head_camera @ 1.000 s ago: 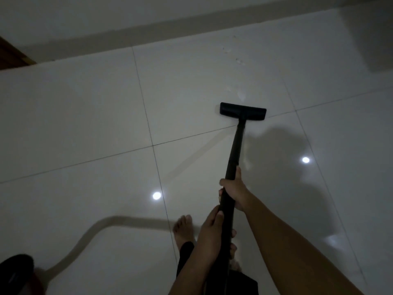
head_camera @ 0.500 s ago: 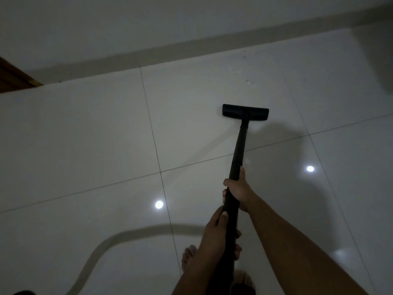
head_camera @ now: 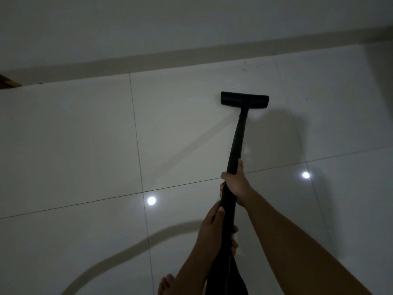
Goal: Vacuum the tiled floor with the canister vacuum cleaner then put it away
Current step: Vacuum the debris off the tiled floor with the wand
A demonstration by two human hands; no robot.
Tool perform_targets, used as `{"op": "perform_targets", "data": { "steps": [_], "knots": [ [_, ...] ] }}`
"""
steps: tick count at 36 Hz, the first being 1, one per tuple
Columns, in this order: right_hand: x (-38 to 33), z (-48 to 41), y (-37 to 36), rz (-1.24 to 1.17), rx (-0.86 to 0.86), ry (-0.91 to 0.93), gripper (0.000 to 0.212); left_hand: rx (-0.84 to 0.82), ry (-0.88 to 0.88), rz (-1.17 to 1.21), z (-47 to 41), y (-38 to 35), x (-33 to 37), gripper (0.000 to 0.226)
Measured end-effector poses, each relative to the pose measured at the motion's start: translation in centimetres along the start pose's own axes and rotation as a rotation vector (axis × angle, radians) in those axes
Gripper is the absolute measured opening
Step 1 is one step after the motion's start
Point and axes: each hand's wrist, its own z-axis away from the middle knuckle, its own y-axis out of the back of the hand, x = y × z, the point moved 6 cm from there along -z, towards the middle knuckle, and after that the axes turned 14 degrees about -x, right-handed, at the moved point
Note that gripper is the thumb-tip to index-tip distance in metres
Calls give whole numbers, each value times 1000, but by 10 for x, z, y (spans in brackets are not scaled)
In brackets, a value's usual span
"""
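Observation:
A black vacuum wand [head_camera: 238, 137] runs from my hands out to a flat black floor nozzle [head_camera: 244, 100] lying on the pale glossy tiled floor [head_camera: 85, 135]. My right hand [head_camera: 237, 184] grips the wand higher up, thumb along the tube. My left hand [head_camera: 214, 228] grips it lower, close to my body. The canister is out of view. A curved shadow of the hose [head_camera: 127, 252] crosses the tiles at lower left.
A white wall with a beige skirting [head_camera: 191, 54] runs across the back, not far beyond the nozzle. A brown wooden edge [head_camera: 6, 83] shows at far left. My bare foot [head_camera: 168, 284] stands at the bottom. Two ceiling lights reflect in the tiles.
The nozzle has slid forward over the tile joint toward the wall. I have stepped forward with it, and the dark canister at bottom left has dropped out of view.

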Motion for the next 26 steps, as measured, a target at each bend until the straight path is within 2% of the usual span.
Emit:
{"op": "perform_targets", "data": {
  "steps": [7,12,26],
  "knots": [
    [-48,-32,30,18,2,5,86,24,-3,78,-52,-8,34,31],
    [-77,-77,51,-22,-2,-20,88,41,16,49,-102,-1,63,29],
    [-126,-97,68,-8,5,46,87,1,-4,55,-132,-5,100,32]
  ]
}}
